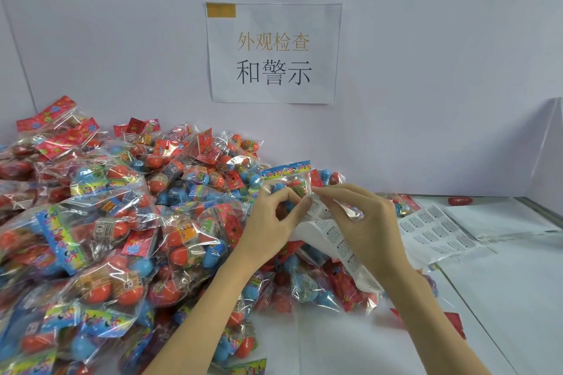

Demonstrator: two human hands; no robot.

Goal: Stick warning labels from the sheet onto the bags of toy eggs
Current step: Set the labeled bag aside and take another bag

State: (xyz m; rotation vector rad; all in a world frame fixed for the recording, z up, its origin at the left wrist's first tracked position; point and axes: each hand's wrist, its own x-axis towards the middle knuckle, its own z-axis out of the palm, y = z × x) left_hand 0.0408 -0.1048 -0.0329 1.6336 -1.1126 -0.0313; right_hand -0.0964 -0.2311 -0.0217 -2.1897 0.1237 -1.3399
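Note:
My left hand [271, 222] holds up a clear bag of toy eggs [288, 179] with a blue header card, together with a curled label sheet [335, 240] that hangs below it. My right hand [362, 222] pinches the top edge of that sheet, next to the bag, with thumb and forefinger. Whether a single label is between the fingers, I cannot tell. The sheet carries small printed warning labels.
A big heap of bagged red and blue toy eggs [100, 222] covers the table's left half. Another label sheet [438, 230] lies flat at the right, beside white paper. A lone red egg [460, 200] sits by the back wall, under a paper sign [274, 53].

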